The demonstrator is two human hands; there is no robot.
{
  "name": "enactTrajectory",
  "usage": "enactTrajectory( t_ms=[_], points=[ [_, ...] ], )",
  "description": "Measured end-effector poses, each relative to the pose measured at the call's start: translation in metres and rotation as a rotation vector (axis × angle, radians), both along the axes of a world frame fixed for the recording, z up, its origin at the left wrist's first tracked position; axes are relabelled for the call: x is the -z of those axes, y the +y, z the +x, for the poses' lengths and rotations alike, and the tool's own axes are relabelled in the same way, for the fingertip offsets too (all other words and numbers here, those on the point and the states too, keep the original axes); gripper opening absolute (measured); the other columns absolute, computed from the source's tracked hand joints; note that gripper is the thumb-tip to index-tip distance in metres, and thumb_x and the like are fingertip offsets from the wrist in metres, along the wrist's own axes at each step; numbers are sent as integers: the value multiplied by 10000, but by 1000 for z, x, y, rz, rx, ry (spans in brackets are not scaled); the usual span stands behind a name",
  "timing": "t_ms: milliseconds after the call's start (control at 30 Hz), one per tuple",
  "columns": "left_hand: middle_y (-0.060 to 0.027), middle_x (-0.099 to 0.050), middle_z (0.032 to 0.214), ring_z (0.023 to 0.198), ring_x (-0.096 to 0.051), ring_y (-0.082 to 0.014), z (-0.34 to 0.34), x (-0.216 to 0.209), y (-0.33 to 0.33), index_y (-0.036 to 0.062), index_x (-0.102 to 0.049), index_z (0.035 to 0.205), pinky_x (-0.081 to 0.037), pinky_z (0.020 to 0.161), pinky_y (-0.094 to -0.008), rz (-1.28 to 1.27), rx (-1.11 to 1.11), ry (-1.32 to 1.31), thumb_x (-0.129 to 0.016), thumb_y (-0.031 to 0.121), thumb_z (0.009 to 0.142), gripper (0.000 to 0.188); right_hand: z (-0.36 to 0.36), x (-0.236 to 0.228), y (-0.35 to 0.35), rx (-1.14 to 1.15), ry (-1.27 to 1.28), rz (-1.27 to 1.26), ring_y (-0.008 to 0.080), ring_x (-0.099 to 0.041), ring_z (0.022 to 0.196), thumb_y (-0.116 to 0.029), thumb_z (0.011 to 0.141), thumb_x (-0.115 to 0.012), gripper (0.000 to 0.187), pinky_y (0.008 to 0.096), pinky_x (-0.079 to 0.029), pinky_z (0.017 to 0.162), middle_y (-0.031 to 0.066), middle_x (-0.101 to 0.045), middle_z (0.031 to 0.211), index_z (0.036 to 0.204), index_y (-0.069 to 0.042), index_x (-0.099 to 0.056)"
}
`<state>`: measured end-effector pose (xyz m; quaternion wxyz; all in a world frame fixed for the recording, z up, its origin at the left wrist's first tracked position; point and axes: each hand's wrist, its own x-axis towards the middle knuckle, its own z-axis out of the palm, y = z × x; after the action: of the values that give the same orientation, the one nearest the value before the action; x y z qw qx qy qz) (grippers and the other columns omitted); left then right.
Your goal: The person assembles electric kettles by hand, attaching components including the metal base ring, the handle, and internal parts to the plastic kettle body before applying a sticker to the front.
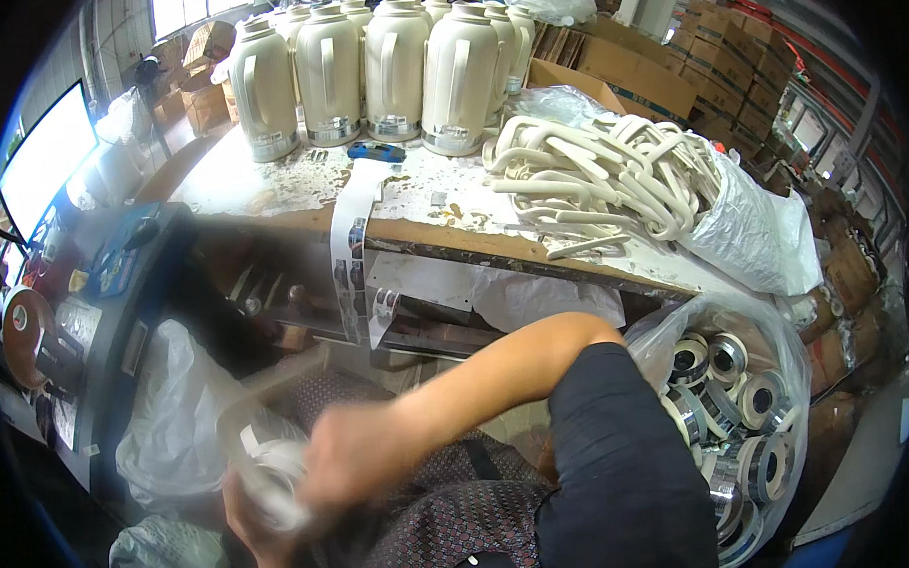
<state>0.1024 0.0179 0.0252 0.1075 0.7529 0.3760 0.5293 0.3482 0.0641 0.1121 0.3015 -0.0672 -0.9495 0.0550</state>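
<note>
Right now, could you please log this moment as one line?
right hand: on blurred white part | left hand: under it | bag of metal rings: right | handles, flasks: bench

The person is wearing a short black sleeve (620, 448) over the right upper arm, leaving the forearm bare down to the blurred fingers (326, 479). Below the fingers, dark trousers (453, 529) with a fine dotted pattern are showing.
</note>
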Motion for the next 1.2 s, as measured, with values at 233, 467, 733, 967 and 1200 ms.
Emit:
enactTrajectory(
  t_ms=[233, 467, 733, 967, 1200],
  points=[
    [-326, -549, 1146, 990, -591, -441, -34, -21, -36, 109, -435, 1193, -509, 835, -541, 166, 62, 113, -778, 396, 775, 612, -54, 7, 48, 22, 415, -379, 305, -607, 884, -369, 698, -804, 450, 400, -493, 799, 126, -632, 909, 997, -64, -661],
    [-298, -517, 1241, 1135, -552, -432, -33, -18, -59, 61, -417, 1219, -458, 966, -546, 64, -256, -247, -848, 380, 715, 736, -88, 113, 71, 121, 812, -1790, 133, -497, 527, -326, 1026, -487, 353, 289, -454, 493, 19, -553, 680, 817, -66, -603],
    [-296, -500, 1203, 1047, -599, -436, -33, -27, -65, 132, -438, 897, -501, 929, -587, -36, -330, -13, -874, 386, 681, 549, -117, 112, 25, -5, 860, -2040, 80, -372, 472, -455, 1030, -420, 479, 224, -385, 460, -7, -421, 618, 705, -103, -442],
    [-239, -512, 1207, 1084, -588, -410, -33, -30, -63, 159, -426, 895, -454, 983, -598, -124, -298, 23, -885, 412, 659, 574, -125, 99, 34, 261, 968, -1899, 103, -483, 617, -349, 1046, -435, 419, 248, -468, 604, 29, -493, 681, 834, -18, -579],
    [-271, -511, 1202, 1105, -581, -455, -37, -17, -64, 132, -456, 752, -446, 1019, -582, -72, -291, 95, -776, 581, 728, 552, -118, 106, 26, 233, 856, -1780, 115, -586, 762, -298, 1013, -525, 329, 266, -515, 718, 65, -648, 844, 897, -20, -658]
  ],
)
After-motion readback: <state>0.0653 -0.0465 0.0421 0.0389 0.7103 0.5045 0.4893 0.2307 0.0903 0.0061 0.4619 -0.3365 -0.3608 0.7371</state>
